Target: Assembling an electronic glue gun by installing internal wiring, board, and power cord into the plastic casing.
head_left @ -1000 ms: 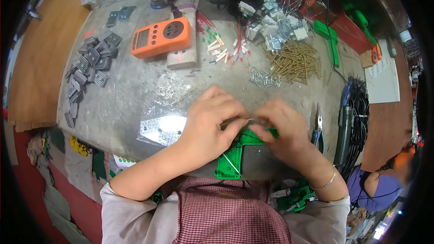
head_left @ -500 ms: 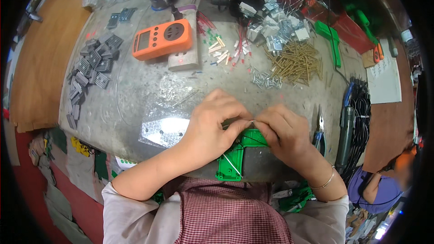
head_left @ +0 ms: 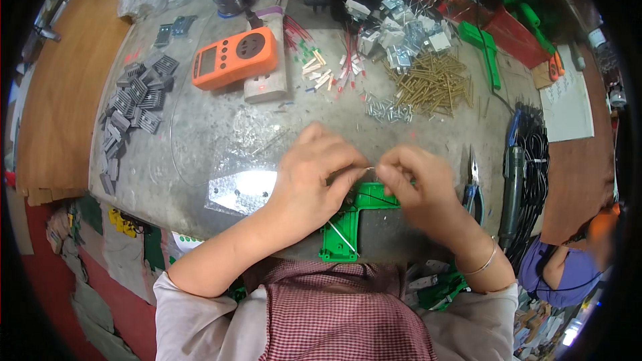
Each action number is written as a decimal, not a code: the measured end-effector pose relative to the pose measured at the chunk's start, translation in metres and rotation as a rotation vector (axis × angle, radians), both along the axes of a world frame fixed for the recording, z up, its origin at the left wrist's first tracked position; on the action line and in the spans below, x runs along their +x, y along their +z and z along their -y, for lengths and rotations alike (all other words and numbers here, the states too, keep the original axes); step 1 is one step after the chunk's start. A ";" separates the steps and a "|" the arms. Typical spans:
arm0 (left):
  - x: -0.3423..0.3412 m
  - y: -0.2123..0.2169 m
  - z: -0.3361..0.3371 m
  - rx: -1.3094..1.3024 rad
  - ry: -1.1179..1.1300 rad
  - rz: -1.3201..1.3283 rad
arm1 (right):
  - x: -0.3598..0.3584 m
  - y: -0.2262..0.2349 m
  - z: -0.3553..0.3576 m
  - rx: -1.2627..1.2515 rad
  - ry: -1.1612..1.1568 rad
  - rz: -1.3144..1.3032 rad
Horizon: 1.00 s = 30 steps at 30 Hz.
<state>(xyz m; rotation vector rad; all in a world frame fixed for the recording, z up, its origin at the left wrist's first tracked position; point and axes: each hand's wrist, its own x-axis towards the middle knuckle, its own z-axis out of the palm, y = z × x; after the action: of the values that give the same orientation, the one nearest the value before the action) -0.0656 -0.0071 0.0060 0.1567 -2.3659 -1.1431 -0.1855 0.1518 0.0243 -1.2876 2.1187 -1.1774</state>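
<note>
I see my left hand and right hand both pinching a thin wire over the green plastic housing on the counter, so I judge wiring is underway, unfinished.

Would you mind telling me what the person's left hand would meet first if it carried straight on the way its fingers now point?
Most likely the right hand: the left hand points rightward, and their fingertips nearly meet over the green plastic part. Depth between them is unclear.
</note>
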 end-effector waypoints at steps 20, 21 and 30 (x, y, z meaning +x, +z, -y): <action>0.037 -0.003 -0.010 0.861 -0.001 0.058 | 0.041 0.003 -0.008 -0.062 -0.018 -0.014; 0.038 0.000 -0.010 0.871 0.010 0.080 | 0.034 -0.001 -0.006 -0.107 -0.078 -0.141; 0.035 -0.008 -0.007 0.868 -0.045 0.055 | 0.053 0.012 -0.045 -0.079 -0.231 0.024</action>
<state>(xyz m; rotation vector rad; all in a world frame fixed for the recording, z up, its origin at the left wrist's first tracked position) -0.0302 0.0000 -0.0018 0.4261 -1.7593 -2.1310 -0.1323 0.1971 0.0358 -1.0761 2.2710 -1.3753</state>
